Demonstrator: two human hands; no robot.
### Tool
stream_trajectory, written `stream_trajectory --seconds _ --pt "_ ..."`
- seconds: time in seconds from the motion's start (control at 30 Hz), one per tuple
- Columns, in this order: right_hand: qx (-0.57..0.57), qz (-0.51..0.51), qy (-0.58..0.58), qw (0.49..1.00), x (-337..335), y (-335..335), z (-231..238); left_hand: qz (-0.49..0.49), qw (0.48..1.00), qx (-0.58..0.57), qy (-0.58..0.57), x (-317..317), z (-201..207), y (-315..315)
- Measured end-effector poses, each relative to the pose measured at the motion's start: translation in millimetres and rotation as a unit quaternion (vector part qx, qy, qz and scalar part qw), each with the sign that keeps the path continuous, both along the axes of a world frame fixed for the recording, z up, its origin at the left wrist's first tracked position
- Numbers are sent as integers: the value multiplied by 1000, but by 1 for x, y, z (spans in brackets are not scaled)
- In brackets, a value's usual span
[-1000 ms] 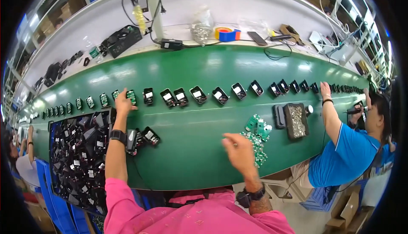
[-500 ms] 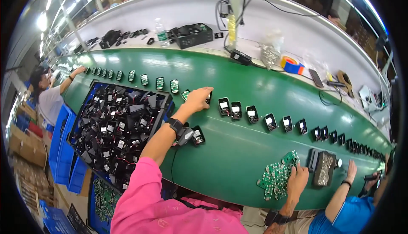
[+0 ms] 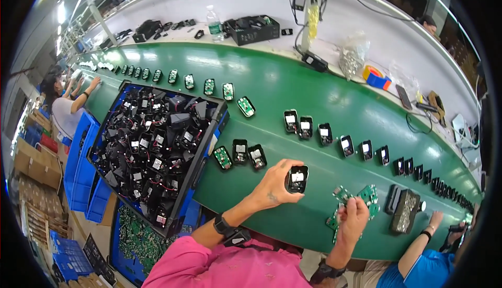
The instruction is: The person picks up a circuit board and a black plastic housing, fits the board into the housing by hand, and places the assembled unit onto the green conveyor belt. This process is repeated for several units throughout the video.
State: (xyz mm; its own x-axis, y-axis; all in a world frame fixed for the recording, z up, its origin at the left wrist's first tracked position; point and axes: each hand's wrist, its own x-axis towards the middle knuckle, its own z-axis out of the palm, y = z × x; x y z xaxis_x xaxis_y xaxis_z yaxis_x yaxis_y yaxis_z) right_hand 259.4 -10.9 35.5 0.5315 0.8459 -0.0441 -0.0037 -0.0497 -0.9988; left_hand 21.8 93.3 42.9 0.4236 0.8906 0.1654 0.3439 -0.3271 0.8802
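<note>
My left hand (image 3: pixel 274 184) grips a small black plastic housing (image 3: pixel 298 179) by its sides above the green work surface, its hollow face up with a white label and parts inside. To the right, my right hand (image 3: pixel 352 219) pinches a green circuit board (image 3: pixel 342 194) between thumb and fingers. Behind and beside that hand lies a loose pile of green circuit boards (image 3: pixel 370 200). Left of my left hand stand two black housings, one upright (image 3: pixel 240 151) and one tilted (image 3: pixel 257 156). Next to them lies a housing with a green board in it (image 3: pixel 223 157).
A big black tray (image 3: pixel 222 118) heaped with housings stands at left, above a blue bin of boards (image 3: pixel 141 241). Across the green surface (image 3: pixel 282 92) runs a row of housings (image 3: pixel 324 133). A foil-wrapped block (image 3: pixel 406 210) and a co-worker's hand (image 3: pixel 435 221) are at right.
My left hand has come back from the row toward me, now with a black housing in it. My right hand has lifted a circuit board off the pile. The view has shifted slightly.
</note>
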Motion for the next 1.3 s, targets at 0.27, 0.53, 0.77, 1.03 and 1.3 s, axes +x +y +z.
stream_trajectory --seconds 0.27,0.53,0.77,1.03,1.3 --pt "50 222 88 970 -55 5 6 48 998 29 10 11 -31 -41" --pt "73 169 136 973 -60 0 12 20 999 19 -21 2 -13 -48" --pt "7 80 203 976 -38 0 19 29 997 -59 -36 -9 2 -42" --pt "-80 192 206 956 -56 12 15 20 1000 2 -6 -5 0 -46" --pt "-70 170 73 980 -72 10 3 -8 981 -146 -128 -3 2 -50"
